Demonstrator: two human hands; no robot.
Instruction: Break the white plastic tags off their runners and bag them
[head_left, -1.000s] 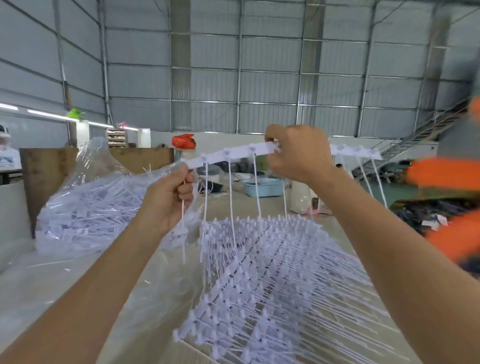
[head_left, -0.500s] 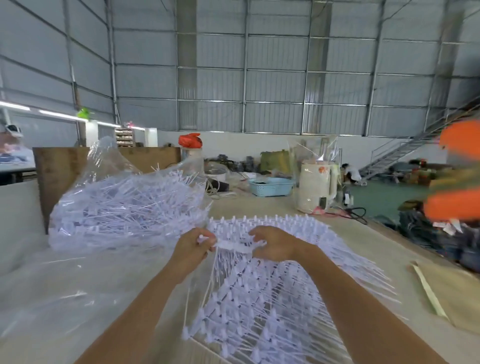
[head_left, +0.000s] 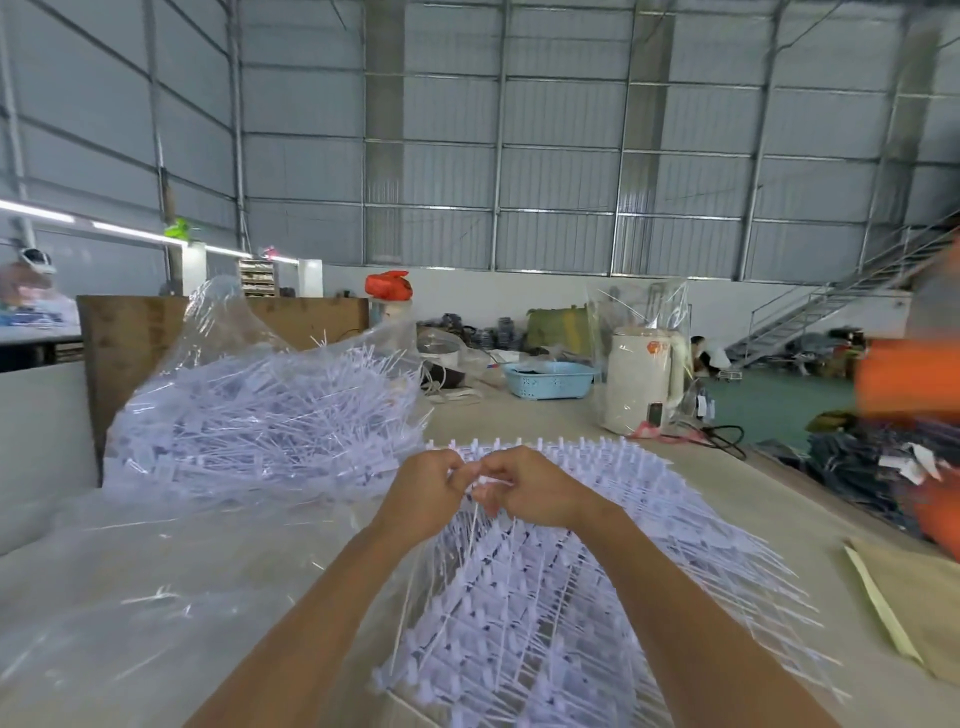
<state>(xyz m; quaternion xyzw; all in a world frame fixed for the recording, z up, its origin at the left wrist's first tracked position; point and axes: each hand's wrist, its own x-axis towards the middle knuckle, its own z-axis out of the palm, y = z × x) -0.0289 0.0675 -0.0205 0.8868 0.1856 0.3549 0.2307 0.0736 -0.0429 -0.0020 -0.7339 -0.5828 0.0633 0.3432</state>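
Observation:
A big stack of white plastic tags on runners (head_left: 597, 597) lies on the table in front of me. My left hand (head_left: 423, 491) and my right hand (head_left: 530, 488) are close together over its far end, both pinching a small white runner piece (head_left: 480, 480) between them. One thin white tag strand (head_left: 467, 535) hangs down from that piece. To the left stands an open clear plastic bag (head_left: 260, 415) full of loose white tags.
Clear plastic sheet (head_left: 130, 597) covers the table at left. A blue basket (head_left: 548, 379), a white jug (head_left: 641, 379) and a black cable (head_left: 719, 436) sit at the back. A person in orange (head_left: 914, 384) stands at the right. Beige paper (head_left: 909, 597) lies near them.
My hands came down from holding a long runner up in the air to the top of the stack, then drew closer together around a short piece.

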